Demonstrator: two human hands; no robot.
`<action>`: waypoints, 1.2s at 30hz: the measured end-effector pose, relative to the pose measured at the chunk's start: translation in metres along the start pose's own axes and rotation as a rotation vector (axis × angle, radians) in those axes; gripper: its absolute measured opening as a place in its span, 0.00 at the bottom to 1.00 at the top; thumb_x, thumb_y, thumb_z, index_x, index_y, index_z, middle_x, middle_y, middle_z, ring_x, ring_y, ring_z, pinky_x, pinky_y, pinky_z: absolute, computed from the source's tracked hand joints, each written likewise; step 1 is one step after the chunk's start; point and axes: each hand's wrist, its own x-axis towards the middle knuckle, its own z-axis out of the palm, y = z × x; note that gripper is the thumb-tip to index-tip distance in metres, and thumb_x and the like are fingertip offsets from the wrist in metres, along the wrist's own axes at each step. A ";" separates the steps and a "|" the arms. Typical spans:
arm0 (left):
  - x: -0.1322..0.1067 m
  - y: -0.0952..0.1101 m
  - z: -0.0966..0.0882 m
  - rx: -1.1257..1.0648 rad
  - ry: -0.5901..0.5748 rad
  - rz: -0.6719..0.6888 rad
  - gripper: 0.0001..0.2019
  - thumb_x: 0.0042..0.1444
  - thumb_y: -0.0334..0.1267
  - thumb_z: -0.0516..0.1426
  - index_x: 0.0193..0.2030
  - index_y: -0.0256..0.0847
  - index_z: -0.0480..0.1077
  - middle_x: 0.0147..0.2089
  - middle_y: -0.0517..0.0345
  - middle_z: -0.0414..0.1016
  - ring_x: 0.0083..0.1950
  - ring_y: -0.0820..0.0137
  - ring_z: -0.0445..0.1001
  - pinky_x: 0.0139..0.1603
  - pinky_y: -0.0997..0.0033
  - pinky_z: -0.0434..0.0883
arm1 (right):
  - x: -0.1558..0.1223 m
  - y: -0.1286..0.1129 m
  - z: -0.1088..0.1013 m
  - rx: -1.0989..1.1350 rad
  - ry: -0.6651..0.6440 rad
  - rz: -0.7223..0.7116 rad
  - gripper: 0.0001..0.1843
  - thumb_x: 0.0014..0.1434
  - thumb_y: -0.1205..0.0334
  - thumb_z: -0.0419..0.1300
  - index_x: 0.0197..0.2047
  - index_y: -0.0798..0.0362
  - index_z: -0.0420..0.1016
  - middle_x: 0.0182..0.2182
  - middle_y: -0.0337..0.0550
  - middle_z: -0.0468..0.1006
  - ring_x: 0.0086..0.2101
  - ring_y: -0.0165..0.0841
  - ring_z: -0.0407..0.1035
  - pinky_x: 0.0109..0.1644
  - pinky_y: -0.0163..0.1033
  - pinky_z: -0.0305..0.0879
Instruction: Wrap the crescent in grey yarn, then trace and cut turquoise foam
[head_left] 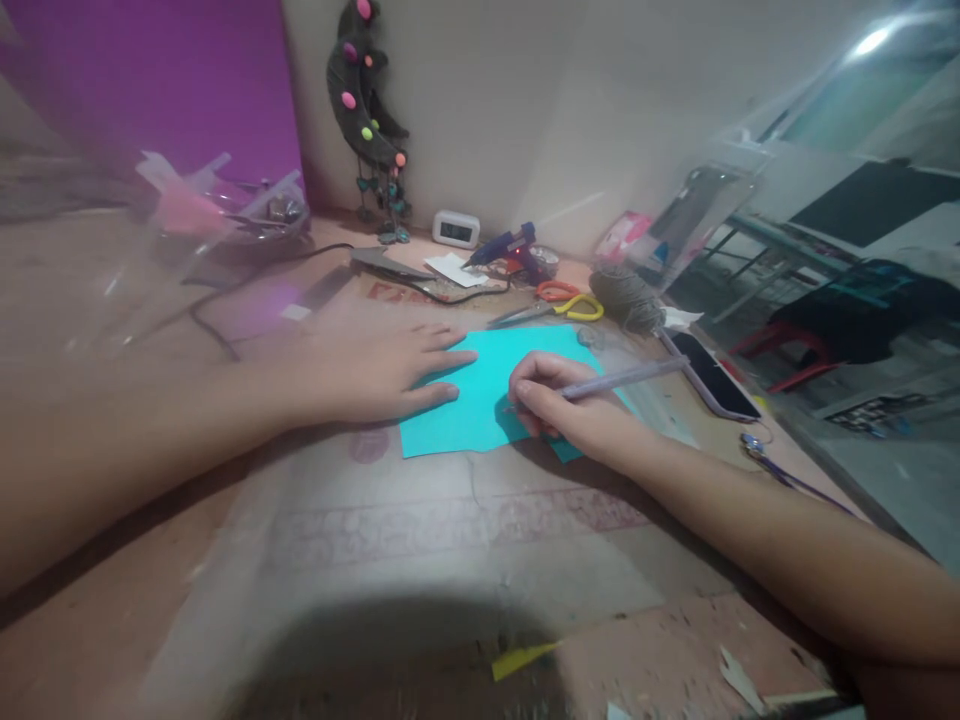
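Observation:
A turquoise sheet of paper point(450, 430) lies on the table, its lower edge uneven. My left hand point(405, 368) rests flat on the sheet's left side, fingers spread. In my right hand point(562, 405) is a slim, pale pencil point(626, 378), its back end pointing up to the right. The tip is down at the paper, partly in shadow; I cannot make out any marks there. Just beyond the sheet are scissors with yellow handles point(583, 307) and another pair with orange handles point(556, 291).
At the back stand a blue glue gun point(506, 245) and a small white digital clock point(456, 229). Grey yarn point(626, 298) and a phone point(712, 375) are on the right. Clear plastic wrapping point(187, 225) lies at left. A yellow scrap point(523, 660) is near the front.

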 end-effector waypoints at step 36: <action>0.003 0.029 0.006 0.019 0.046 -0.135 0.35 0.71 0.60 0.42 0.76 0.40 0.60 0.80 0.41 0.49 0.80 0.51 0.50 0.77 0.48 0.49 | 0.001 0.001 0.013 -0.300 0.107 -0.139 0.16 0.57 0.58 0.59 0.24 0.47 0.55 0.19 0.30 0.59 0.22 0.27 0.51 0.27 0.36 0.46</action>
